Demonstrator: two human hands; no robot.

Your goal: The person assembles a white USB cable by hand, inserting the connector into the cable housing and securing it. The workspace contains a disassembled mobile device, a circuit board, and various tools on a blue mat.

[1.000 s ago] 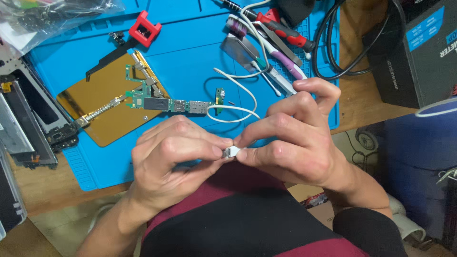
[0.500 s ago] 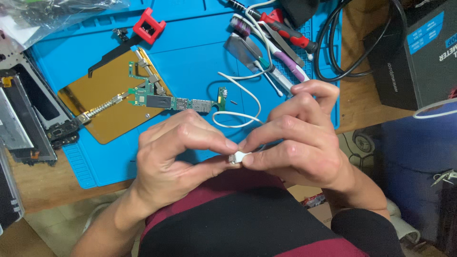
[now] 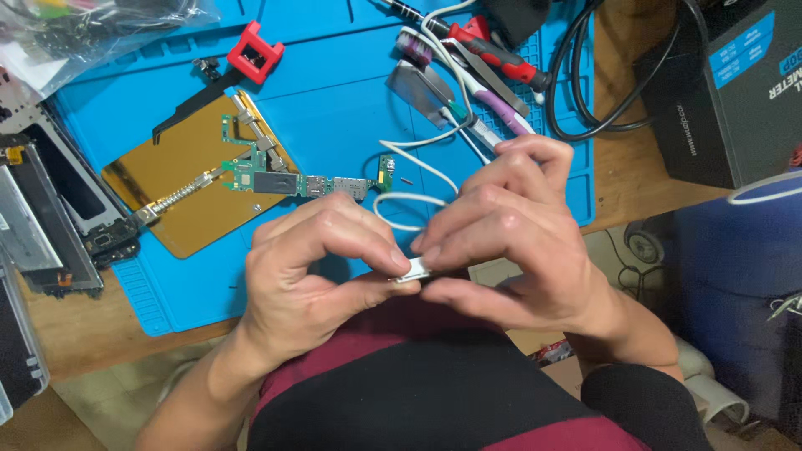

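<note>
Nearest of all, over the person's lap, the left hand (image 3: 313,271) and the right hand (image 3: 518,242) meet fingertip to fingertip; between them sits a small silvery-white part (image 3: 412,271), pinched by thumb and forefinger of each hand, so both grips are narrow and closed on it; what the part is exactly I cannot tell, it is too small and mostly covered. It hangs just off the near edge of the bench (image 3: 83,334), above the dark red and black clothing.

Just beyond the knuckles a white cable (image 3: 409,200) loops on the blue work mat (image 3: 334,100); to its left lies a long green circuit board (image 3: 288,179), resting partly on a gold-coloured plate (image 3: 180,200); a black flex strip (image 3: 188,104) runs up from the plate's far corner to a red clamp (image 3: 255,52).

Farther right on the mat lies a cluster of tools: a red-handled screwdriver (image 3: 497,50), a purple-handled brush (image 3: 493,104), a flat metal scraper (image 3: 418,88); a black cable (image 3: 585,83) curls past them onto bare wood.

At the left edge lie dark device frames (image 3: 50,209); at the far right stands a dark box (image 3: 735,92).
</note>
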